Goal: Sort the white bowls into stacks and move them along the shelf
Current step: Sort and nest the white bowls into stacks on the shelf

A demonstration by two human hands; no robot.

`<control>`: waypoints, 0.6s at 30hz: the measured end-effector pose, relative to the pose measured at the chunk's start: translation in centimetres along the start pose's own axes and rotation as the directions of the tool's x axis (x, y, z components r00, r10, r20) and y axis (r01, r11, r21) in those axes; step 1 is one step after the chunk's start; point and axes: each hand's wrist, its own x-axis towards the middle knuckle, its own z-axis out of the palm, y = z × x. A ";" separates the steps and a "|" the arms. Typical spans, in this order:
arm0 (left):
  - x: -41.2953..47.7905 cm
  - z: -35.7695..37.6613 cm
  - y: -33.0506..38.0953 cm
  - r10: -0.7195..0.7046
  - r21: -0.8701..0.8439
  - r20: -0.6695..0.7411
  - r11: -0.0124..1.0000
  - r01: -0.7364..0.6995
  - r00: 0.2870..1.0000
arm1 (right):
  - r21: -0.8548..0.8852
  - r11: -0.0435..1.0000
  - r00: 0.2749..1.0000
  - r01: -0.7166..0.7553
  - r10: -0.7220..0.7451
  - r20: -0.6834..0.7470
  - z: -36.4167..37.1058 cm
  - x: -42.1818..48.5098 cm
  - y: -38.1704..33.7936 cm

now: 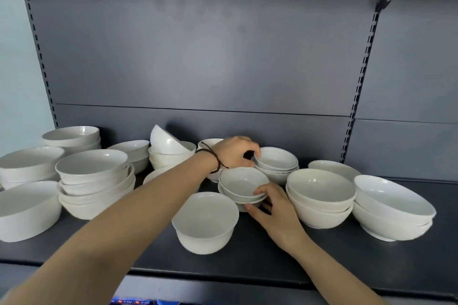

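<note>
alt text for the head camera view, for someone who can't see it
The left hand grips the rear stack of small white bowls and the right hand grips the nearer stack, on a dark shelf. More white bowls, stacked and single, crowd both sides.

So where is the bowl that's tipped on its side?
The tipped bowl leans on a stack of bowls at the back of the shelf, left of centre in the head view, just left of the left hand.
</note>
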 end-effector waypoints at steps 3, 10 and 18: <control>1.5 1.5 -0.5 -0.014 0.000 -0.002 1.000 0.014 1.000 | -0.002 1.000 1.000 0.015 -0.015 -0.010 0.1 0.1 0.3; 3.5 2.7 -1.5 -0.062 0.051 0.001 0.997 0.062 0.998 | -0.018 0.999 0.999 0.032 -0.032 -0.011 0.2 0.3 0.8; 3.3 3.2 -2.0 -0.033 -0.056 0.027 0.998 0.034 0.999 | -0.017 0.999 0.999 0.041 -0.041 -0.012 0.3 0.3 1.0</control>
